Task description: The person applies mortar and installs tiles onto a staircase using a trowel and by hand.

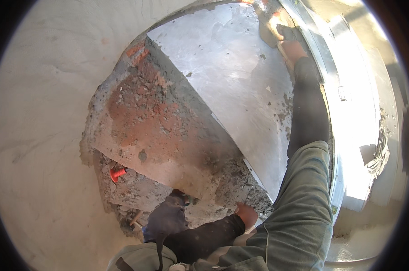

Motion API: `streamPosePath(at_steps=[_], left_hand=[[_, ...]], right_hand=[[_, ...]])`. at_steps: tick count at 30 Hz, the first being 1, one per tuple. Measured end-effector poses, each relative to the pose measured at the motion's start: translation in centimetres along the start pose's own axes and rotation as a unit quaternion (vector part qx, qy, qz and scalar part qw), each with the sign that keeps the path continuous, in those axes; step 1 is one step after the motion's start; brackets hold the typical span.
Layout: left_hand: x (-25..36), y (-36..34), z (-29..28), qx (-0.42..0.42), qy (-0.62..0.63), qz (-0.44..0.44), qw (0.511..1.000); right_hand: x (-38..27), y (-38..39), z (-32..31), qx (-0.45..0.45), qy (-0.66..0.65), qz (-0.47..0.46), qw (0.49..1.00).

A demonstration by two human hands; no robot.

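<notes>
My green sleeve [299, 212] fills the lower right. My left hand [247, 213] rests on the rubble-strewn sill [240, 185]; I cannot tell how its fingers lie. My right hand [292, 49] reaches far up, fingers closed around a mortar-caked tool [276, 29] against the white window frame [349, 104]. A grey slab [231, 77] lies between, broken red brick [150, 113] beside it, a red plug [117, 173] below.

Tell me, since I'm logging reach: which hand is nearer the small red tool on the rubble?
Left. The left hand rests on rubble to the right of the red tool; the right hand is far up by the metal frame.
</notes>
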State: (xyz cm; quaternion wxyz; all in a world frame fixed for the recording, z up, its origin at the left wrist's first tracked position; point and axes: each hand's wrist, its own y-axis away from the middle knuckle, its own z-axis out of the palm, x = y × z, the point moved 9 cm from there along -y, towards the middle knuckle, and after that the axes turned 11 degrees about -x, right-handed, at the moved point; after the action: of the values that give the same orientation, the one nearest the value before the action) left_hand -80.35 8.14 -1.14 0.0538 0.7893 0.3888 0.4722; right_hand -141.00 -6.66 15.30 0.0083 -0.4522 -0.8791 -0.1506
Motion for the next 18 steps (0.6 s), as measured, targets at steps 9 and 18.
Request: streamPosePath(at_steps=[9, 18], left_hand=[[-1.2, 0.9, -3.3, -0.042, 0.001, 0.010, 0.999], [-0.5, 1.6, -1.3, -0.044, -0.001, 0.017, 0.999]], right_hand=[[2.2, -9.1, -1.7, 0.191, -0.006, -0.061, 0.980], [1.6, -8.1, 0.0, 0.204, -0.232, 0.172, 0.935]])
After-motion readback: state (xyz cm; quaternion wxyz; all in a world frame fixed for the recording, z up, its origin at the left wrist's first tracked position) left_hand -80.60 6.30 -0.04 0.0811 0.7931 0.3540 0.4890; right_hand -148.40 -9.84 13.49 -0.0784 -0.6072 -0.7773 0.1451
